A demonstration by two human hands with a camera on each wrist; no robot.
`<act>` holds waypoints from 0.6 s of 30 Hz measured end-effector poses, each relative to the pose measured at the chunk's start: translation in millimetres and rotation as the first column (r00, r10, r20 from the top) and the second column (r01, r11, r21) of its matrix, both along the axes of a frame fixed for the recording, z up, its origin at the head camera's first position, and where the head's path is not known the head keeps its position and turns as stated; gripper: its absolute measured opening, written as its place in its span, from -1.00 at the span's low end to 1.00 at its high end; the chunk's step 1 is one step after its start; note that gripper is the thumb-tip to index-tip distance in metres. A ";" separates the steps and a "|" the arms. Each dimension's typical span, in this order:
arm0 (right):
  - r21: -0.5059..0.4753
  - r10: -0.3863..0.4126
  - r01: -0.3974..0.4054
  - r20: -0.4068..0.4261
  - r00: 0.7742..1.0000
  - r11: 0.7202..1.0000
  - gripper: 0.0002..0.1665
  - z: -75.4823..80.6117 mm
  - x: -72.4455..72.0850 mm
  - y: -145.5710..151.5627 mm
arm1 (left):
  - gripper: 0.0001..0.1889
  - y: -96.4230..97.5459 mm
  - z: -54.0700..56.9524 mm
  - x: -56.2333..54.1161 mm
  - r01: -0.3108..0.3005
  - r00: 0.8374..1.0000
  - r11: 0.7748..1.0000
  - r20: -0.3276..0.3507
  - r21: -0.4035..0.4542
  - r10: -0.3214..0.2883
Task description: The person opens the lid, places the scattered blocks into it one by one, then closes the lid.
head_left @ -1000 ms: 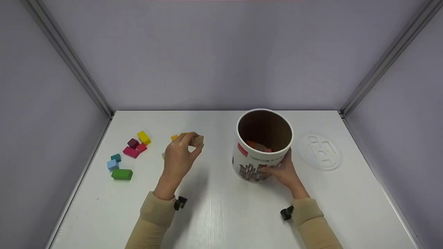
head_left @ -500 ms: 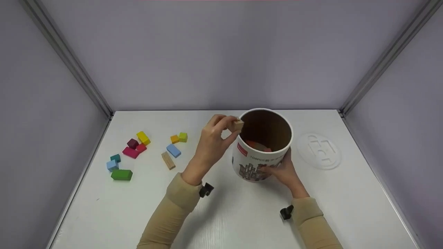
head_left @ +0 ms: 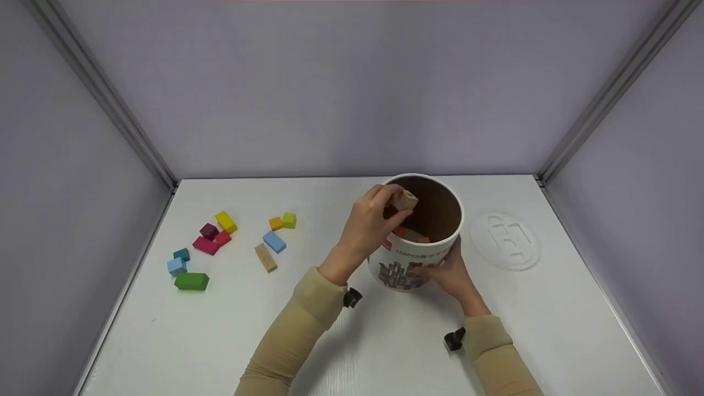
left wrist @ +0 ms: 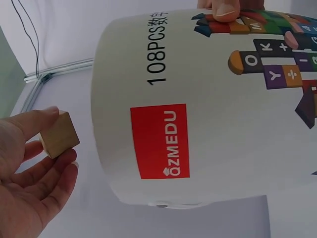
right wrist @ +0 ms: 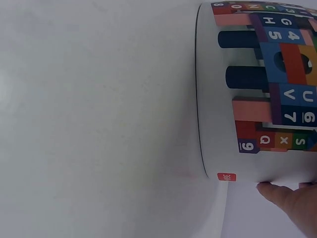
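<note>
My left hand point(head_left: 366, 223) pinches a plain wooden block point(head_left: 405, 200) between thumb and fingertips, over the mouth of a white printed bucket point(head_left: 407, 258). In the left wrist view this wooden block point(left wrist: 60, 135) is apart from the bucket wall point(left wrist: 213, 139). My right hand point(head_left: 454, 275) grips the bucket's right side, thumb on the front. Only part of that right hand point(right wrist: 294, 203) shows in the right wrist view. Inside the bucket lie a few red pieces point(head_left: 423, 240); my left hand hides some of the interior.
On the left, several coloured blocks lie loose, among them a green block point(head_left: 191, 281), a yellow block point(head_left: 226, 221) and a magenta block point(head_left: 205, 245). Nearer the bucket are a blue block point(head_left: 274, 242) and a wooden block point(head_left: 266, 258). A clear round lid point(head_left: 505, 242) lies to the right.
My left hand has carried the wooden block rightward from above the loose blocks to over the bucket's mouth. My right hand and the bucket have stayed put.
</note>
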State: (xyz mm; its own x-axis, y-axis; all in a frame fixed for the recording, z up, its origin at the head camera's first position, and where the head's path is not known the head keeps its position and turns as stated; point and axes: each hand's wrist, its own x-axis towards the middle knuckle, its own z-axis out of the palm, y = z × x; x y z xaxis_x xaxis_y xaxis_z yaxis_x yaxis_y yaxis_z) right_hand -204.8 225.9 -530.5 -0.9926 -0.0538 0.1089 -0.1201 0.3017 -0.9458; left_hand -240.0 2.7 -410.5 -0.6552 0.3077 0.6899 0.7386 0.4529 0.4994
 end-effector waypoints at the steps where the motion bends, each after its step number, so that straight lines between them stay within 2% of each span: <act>1: 0.002 -0.004 0.004 0.000 1.000 1.000 0.52 -4.4 -1.9 1.5 | -0.63 1.3 -1.0 -0.7 0.003 1.000 1.000 0.004 -0.007 -0.003; 5: -0.008 -0.008 0.007 -0.035 0.999 1.000 0.54 -22.1 -9.5 7.5 | -0.57 4.3 -3.5 -2.4 0.008 1.000 0.999 0.021 -0.041 -0.007; 9: -0.053 0.027 -0.030 -0.068 0.997 0.998 0.52 -7.7 -3.3 3.2 | -0.43 3.2 -5.8 -1.9 -0.020 1.000 0.996 0.014 -0.092 0.022; 12: -0.055 0.041 -0.045 -0.070 0.997 0.997 0.50 6.7 3.1 -1.4 | -0.37 -1.0 -8.9 -0.3 -0.063 0.998 0.991 -0.032 -0.115 0.059; 16: -0.041 0.037 -0.040 -0.085 0.996 0.998 0.52 6.8 3.7 -2.1 | -0.39 -12.9 -16.2 2.1 -0.112 0.990 0.987 -0.095 -0.114 0.101; 18: -0.048 0.036 -0.040 -0.087 0.996 0.998 0.52 5.5 3.4 -2.0 | -0.41 -21.7 -21.1 3.8 -0.134 0.987 0.985 -0.099 -0.111 0.123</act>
State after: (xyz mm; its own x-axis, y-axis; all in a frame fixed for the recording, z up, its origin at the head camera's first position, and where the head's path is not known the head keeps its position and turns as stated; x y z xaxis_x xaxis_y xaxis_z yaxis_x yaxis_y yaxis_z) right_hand -201.4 224.0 -524.9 -0.9767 -0.0837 0.1975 -0.2124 0.2486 -0.9450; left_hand -236.3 -19.0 -431.6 -0.6304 0.3073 0.7128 0.7105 0.5984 0.3704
